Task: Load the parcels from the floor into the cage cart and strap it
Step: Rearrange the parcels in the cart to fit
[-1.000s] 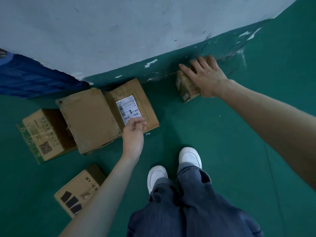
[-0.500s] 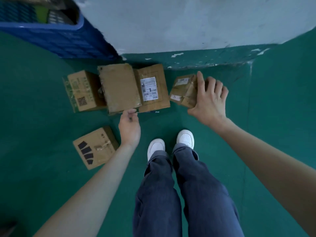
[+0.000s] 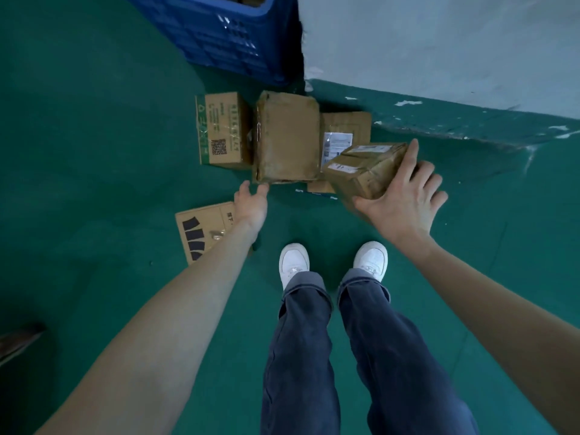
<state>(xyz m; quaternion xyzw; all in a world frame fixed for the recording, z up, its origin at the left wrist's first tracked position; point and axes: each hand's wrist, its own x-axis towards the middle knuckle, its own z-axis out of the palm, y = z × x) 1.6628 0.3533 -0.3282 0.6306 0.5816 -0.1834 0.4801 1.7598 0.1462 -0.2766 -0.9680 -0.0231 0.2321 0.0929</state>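
Note:
My right hand grips a small taped cardboard parcel from its right side, lifted and tilted above the floor. My left hand hangs open, fingertips just short of the near edge of a large plain parcel. Left of that stands a printed box with a QR code. A flat parcel with a white label lies partly under the held one. A box with black marks lies beneath my left forearm.
A blue plastic crate stands against the grey wall at the back. Green floor spreads left and right. My white shoes stand just short of the parcels.
My right hand has lifted the small parcel off the floor and brought it toward me and left. My left hand has drifted away from the labelled parcel to the large one's edge.

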